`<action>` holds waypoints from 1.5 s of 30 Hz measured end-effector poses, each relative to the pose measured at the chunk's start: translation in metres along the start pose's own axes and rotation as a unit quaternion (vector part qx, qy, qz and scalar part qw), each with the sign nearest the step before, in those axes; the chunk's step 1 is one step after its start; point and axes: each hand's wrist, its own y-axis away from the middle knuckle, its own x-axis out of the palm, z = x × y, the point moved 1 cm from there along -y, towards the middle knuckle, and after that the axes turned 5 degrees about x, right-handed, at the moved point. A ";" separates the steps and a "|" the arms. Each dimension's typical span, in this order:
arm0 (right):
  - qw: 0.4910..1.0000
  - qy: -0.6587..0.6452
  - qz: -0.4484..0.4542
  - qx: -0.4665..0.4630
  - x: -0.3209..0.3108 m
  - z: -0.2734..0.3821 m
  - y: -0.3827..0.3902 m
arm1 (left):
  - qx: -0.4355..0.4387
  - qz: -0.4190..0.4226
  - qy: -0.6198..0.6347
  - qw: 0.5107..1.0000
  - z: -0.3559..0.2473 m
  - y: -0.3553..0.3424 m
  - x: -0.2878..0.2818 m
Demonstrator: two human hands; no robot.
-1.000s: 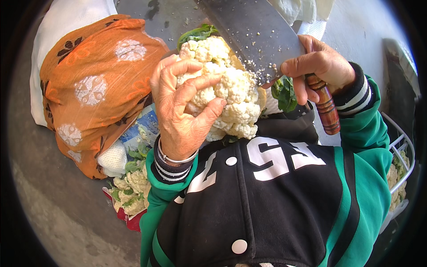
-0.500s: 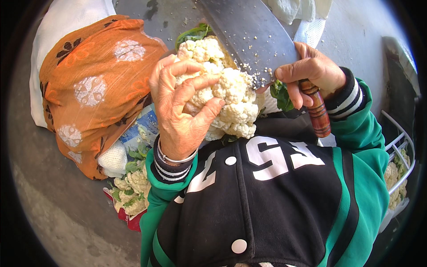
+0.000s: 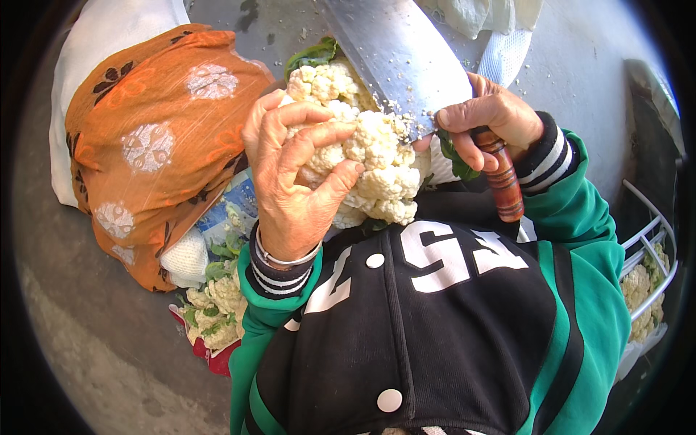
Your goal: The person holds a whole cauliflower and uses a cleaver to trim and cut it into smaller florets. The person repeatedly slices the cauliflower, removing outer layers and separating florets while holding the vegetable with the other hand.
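My left hand (image 3: 293, 170) is wrapped over the near left side of a cauliflower (image 3: 380, 148), fingers spread on its white curds. A green leaf (image 3: 312, 56) sticks out at its far end. In my right hand (image 3: 493, 119) is a cleaver (image 3: 406, 58) with a broad grey blade and a turned reddish wooden handle (image 3: 502, 177). The thumb presses on the blade's heel, and the handle passes under the fingers. The blade lies along the right side of the cauliflower, with white crumbs stuck to it. A dark leaf (image 3: 455, 156) hangs beneath the right hand.
An orange patterned cloth (image 3: 156, 145) covers a bulky shape on the left. Below it, more cauliflower (image 3: 216, 308) sits by a red edge. At right stands a white rack (image 3: 649, 239) with cauliflower pieces (image 3: 638, 293) inside. White cloth (image 3: 478, 14) lies at the far side.
My right hand and the cleaver have shifted a little left, toward the cauliflower, and the blade's tilt has changed so it shines brighter. The left hand and cauliflower have hardly moved.
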 end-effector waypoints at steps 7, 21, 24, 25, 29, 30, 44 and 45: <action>0.998 0.052 0.026 -0.002 -0.008 0.004 -0.004 | 0.010 0.009 -0.007 1.000 -0.002 0.000 0.000; 0.997 0.031 0.075 -0.012 -0.010 0.001 -0.019 | 0.014 0.002 -0.002 1.000 0.000 0.000 0.000; 0.996 -0.037 0.068 0.049 -0.007 0.001 -0.017 | 0.008 -0.010 0.011 1.000 0.001 0.000 0.001; 0.996 -0.040 0.062 0.053 -0.006 0.000 -0.016 | 0.007 -0.015 0.018 1.000 0.001 0.001 0.001; 0.995 -0.043 0.070 0.059 -0.005 0.000 -0.011 | 0.019 -0.001 -0.007 1.000 0.000 0.002 -0.001; 0.996 -0.017 0.075 0.045 -0.005 0.001 -0.012 | 0.019 -0.003 -0.007 1.000 0.000 0.002 0.000; 0.997 0.017 0.065 0.032 -0.001 0.002 -0.013 | 0.012 -0.004 -0.002 1.000 0.002 0.003 0.000; 0.997 0.029 0.064 0.032 -0.002 0.003 -0.012 | 0.015 -0.006 0.000 1.000 0.002 0.003 0.000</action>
